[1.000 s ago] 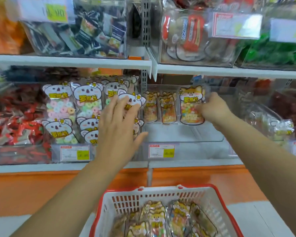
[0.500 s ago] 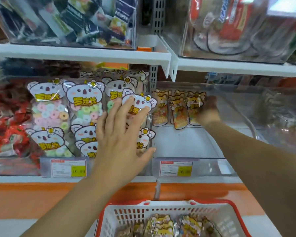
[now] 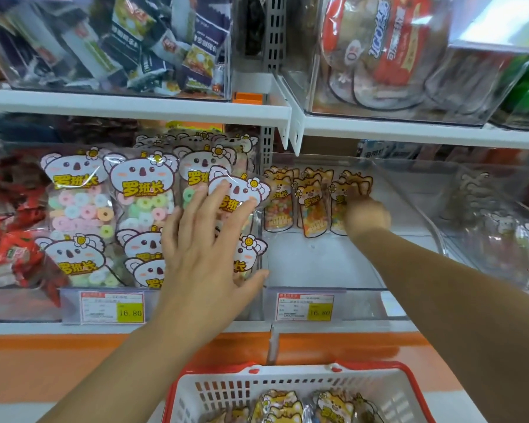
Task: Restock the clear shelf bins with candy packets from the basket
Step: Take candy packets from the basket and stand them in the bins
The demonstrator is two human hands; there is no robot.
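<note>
Right hand: reaches deep into the clear bin, centre right of frame, fingers pinching the fox packet.
Fox packet: a second ago it was held nearer the bin's front; now it stands upright at the back, just beside two standing packets.
Left hand: spread wide, flat against the koala packets, as before.
Meaning: this packet looks nearly placed and release seems next. The basket at the bottom edge holds more.

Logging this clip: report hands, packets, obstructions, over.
Left hand open, flat on koala packets. Right hand at rightmost fox packet, back of clear bin, grip unclear. Basket holds more. No obstruction seen.
</note>
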